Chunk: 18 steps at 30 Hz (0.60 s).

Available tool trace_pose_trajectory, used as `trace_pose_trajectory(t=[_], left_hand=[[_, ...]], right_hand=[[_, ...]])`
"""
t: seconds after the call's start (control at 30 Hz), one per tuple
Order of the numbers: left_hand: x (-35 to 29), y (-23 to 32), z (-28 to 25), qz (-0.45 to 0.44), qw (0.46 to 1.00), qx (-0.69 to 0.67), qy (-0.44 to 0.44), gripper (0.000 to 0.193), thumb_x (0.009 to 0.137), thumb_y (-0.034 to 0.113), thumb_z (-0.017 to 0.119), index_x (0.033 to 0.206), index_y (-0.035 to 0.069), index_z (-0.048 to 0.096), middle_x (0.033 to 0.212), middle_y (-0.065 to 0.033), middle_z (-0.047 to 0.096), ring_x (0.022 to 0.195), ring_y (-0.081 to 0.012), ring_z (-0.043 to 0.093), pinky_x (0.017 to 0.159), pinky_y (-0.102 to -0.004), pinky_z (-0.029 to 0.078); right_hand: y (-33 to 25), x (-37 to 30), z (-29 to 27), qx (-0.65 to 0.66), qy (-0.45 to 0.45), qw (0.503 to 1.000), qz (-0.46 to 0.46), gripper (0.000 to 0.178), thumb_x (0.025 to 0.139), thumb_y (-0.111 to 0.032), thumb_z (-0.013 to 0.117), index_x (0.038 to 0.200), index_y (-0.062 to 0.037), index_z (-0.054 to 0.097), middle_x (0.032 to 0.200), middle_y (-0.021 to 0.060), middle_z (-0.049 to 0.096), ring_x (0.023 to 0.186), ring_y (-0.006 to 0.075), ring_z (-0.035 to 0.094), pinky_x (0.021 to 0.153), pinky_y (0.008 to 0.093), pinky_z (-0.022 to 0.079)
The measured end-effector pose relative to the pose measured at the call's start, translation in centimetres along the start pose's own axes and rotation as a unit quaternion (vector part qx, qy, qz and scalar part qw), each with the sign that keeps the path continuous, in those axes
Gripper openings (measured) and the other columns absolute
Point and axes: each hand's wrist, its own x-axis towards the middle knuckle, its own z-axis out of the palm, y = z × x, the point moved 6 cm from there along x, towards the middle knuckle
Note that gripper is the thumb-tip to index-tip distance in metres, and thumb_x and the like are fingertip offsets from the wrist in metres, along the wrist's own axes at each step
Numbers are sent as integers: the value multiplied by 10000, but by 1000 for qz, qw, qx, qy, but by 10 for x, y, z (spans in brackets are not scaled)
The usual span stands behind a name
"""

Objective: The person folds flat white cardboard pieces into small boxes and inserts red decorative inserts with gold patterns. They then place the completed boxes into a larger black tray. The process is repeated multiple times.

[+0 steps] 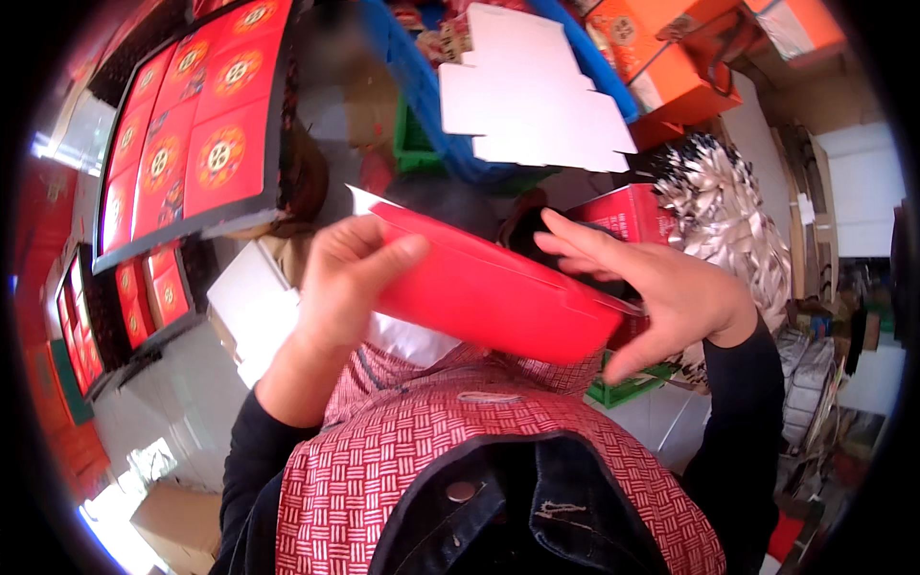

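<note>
A long red cardboard box (489,287) is held tilted in front of my checked apron, its left end higher than its right. My left hand (345,273) is closed on the left end, thumb on the near red face. A pale flap edge sticks up beside that hand. At the right end, my right hand (680,292) is open with its fingers spread and thumb apart; whether it touches the cardboard I cannot tell. Behind the right hand stands another red box (623,213), partly hidden.
A white flat carton blank (537,91) lies across a blue crate (407,62) ahead. Trays of red square boxes (225,153) are at left. Orange boxes (685,72) sit far right, above a bundle of shiny silvery strips (733,220). A brown carton (177,522) is low left.
</note>
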Motion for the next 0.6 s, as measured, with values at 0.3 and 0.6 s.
trace_pose_trajectory(t=[0.3,0.6], left_hand=[[63,78,73,354,801,481,51,181,854,141,682,883,-22,611,860,-66,636,775,-129,592,711,-250,476],[-52,-107,91,76,968,167,-170,310,888,171,656,1118,-19,572,971,-87,631,880,-180,608,776,-318,487]], right_hand=[[60,-56,47,-31,308,946,95,483,909,-10,447,1390,3,411,1313,201,545,1170,243,584,965,311,442],[91,-18,89,-2,499,867,12,505,902,0,450,1397,50,365,1214,289,562,1138,302,596,916,329,459]])
